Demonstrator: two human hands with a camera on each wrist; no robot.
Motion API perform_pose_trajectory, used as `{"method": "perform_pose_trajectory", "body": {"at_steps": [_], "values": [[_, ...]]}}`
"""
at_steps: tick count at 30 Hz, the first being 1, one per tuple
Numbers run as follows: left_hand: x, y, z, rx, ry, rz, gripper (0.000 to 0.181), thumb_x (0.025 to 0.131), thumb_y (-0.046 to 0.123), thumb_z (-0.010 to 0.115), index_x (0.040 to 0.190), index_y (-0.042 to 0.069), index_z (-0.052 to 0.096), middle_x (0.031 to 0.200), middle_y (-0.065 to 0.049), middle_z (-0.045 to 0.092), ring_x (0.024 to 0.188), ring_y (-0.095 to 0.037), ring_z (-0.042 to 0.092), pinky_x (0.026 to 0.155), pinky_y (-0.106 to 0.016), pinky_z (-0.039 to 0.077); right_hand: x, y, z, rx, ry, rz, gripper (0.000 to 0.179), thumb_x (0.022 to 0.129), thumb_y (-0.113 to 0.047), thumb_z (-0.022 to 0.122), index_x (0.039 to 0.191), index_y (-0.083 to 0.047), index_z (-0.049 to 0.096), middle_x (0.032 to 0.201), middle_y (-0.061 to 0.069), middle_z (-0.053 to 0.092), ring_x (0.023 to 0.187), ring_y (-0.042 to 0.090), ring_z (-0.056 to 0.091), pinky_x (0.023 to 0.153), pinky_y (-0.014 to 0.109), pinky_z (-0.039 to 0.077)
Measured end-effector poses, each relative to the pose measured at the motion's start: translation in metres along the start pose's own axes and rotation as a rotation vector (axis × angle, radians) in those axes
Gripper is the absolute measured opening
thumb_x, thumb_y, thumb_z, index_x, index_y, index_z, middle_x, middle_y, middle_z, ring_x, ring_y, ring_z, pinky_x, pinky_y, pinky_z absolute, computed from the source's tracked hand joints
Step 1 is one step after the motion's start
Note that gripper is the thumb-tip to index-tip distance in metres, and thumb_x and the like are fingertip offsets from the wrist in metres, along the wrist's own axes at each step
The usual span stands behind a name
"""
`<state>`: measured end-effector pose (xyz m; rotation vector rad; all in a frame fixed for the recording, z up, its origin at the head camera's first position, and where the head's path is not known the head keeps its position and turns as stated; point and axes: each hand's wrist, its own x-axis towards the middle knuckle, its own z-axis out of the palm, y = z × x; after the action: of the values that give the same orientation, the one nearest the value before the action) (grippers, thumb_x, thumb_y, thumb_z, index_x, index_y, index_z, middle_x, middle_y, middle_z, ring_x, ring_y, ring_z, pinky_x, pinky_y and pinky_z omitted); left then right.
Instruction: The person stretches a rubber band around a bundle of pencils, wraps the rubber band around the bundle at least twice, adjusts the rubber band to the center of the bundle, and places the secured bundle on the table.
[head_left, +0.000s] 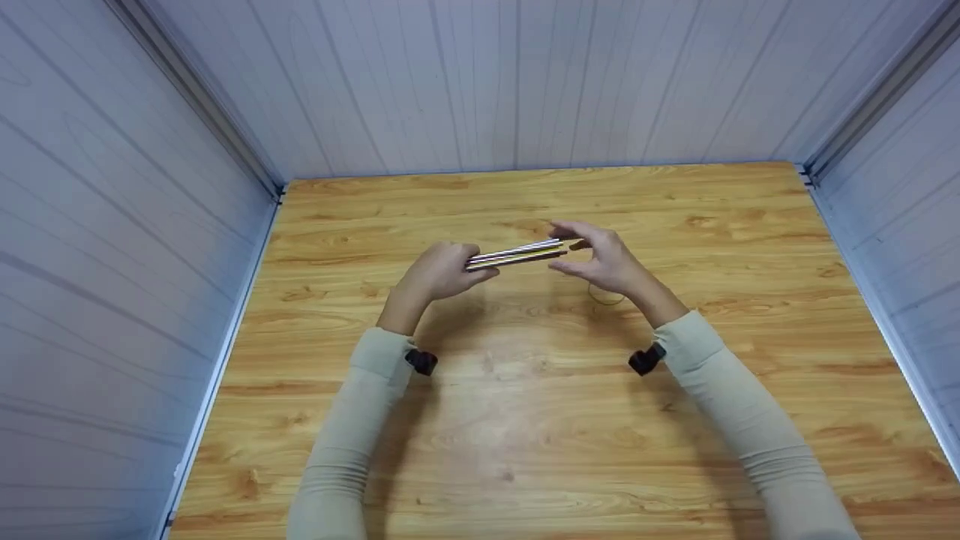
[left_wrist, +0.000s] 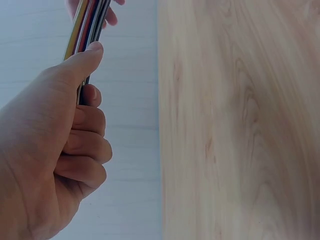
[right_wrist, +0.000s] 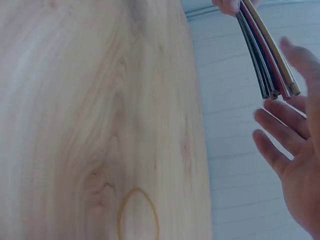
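Head view: toward the back edge of the bench [head_left: 510, 435], the left hand [head_left: 444, 271] pinches one end of the sticks [head_left: 517, 256]; the right hand [head_left: 609, 259] spreads just beside the other.

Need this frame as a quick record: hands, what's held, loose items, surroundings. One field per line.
left hand: grips one end of the bundle
right hand: fingers spread around the bundle's other end; no clear contact
held item: bundle of thin sticks, gold, red and dark among the colours
bundle position: raised above the table, between the hands
loose item: thin yellowish band, lying on the table near the right hand, around nothing
surface: wood-grain table
surroundings: pale panelled walls
stick count: cannot tell
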<state>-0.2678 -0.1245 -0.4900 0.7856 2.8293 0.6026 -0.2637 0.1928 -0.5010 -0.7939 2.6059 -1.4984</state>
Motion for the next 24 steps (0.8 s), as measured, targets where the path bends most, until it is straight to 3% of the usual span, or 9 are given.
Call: {"method": "perform_pose_trajectory", "body": {"at_steps": [4, 8, 10, 17, 24], "values": [[0.000, -0.004, -0.003, -0.002, 0.002, -0.006, 0.044, 0.111, 0.046, 0.071, 0.088, 0.010, 0.062, 0.070, 0.005, 0.043, 0.062, -0.012, 0.037, 0.062, -0.030, 0.033, -0.011, -0.001, 0.006, 0.205, 0.123, 0.088, 0.061, 0.110, -0.005, 0.069, 0.165, 0.008, 0.047, 0.163, 0.030, 0.060, 0.155, 0.045, 0.058, 0.125, 0.047, 0.053], [0.000, -0.006, -0.005, 0.010, 0.009, -0.014, 0.045, 0.112, 0.047, 0.070, 0.087, 0.010, 0.060, 0.069, 0.005, 0.040, 0.062, -0.012, 0.035, 0.062, -0.031, 0.032, -0.023, -0.006, 0.015, 0.333, 0.210, 0.117, 0.056, 0.112, 0.003, 0.060, 0.164, 0.015, 0.042, 0.166, 0.034, 0.054, 0.157, 0.050, 0.054, 0.122, 0.025, 0.052], [0.000, -0.006, -0.007, 0.017, 0.012, -0.017, 0.046, 0.112, 0.047, 0.070, 0.086, 0.011, 0.058, 0.069, 0.005, 0.039, 0.062, -0.012, 0.035, 0.062, -0.031, 0.032, -0.027, -0.009, 0.020, 0.361, 0.222, 0.120, 0.056, 0.111, 0.006, 0.059, 0.163, 0.016, 0.042, 0.166, 0.034, 0.053, 0.157, 0.050, 0.053, 0.121, 0.020, 0.051], [0.003, -0.002, -0.007, 0.031, 0.013, -0.001, 0.045, 0.111, 0.047, 0.071, 0.089, 0.009, 0.063, 0.069, 0.004, 0.042, 0.062, -0.013, 0.037, 0.062, -0.031, 0.032, -0.034, -0.015, 0.036, 0.403, 0.154, 0.114, 0.065, 0.107, 0.015, 0.057, 0.165, 0.019, 0.030, 0.173, 0.036, 0.037, 0.164, 0.052, 0.039, 0.126, 0.034, 0.048], [0.003, 0.001, -0.003, 0.032, 0.015, 0.013, 0.043, 0.110, 0.044, 0.073, 0.089, 0.008, 0.065, 0.070, 0.004, 0.044, 0.062, -0.013, 0.038, 0.061, -0.030, 0.033, -0.039, -0.013, 0.038, 0.370, 0.126, 0.096, 0.072, 0.105, 0.016, 0.059, 0.167, 0.019, 0.024, 0.177, 0.036, 0.028, 0.167, 0.052, 0.032, 0.129, 0.047, 0.042]]}}
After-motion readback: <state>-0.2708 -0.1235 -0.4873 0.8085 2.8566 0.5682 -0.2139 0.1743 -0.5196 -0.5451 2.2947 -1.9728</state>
